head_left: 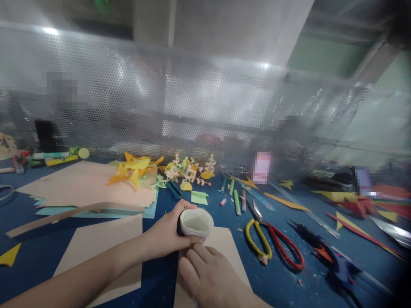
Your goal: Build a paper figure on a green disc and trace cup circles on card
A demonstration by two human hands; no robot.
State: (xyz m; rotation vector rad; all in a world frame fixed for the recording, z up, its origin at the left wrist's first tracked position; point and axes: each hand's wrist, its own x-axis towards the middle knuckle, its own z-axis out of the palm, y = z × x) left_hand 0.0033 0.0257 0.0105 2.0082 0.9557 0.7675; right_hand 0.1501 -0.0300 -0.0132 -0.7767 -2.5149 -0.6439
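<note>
A small white cup-like roll (197,222), open at the top, stands upright near the middle of the blue table. My left hand (171,231) is wrapped round its left side, thumb at the front and fingers behind. Just in front of it, my right hand (208,271) is closed, its fingertips at the roll's lower front edge; whatever lies between those fingers is hidden. Beneath my right hand lies a beige sheet (224,244). Another beige sheet (105,252) lies under my left forearm.
Scissors (263,226) with yellow and red handles and a blue glue gun (334,256) lie right. Stacked paper (86,184) and yellow paper stars (135,169) sit left. Curled paper pieces (189,169), markers (236,202) and a perforated metal screen (205,102) are behind.
</note>
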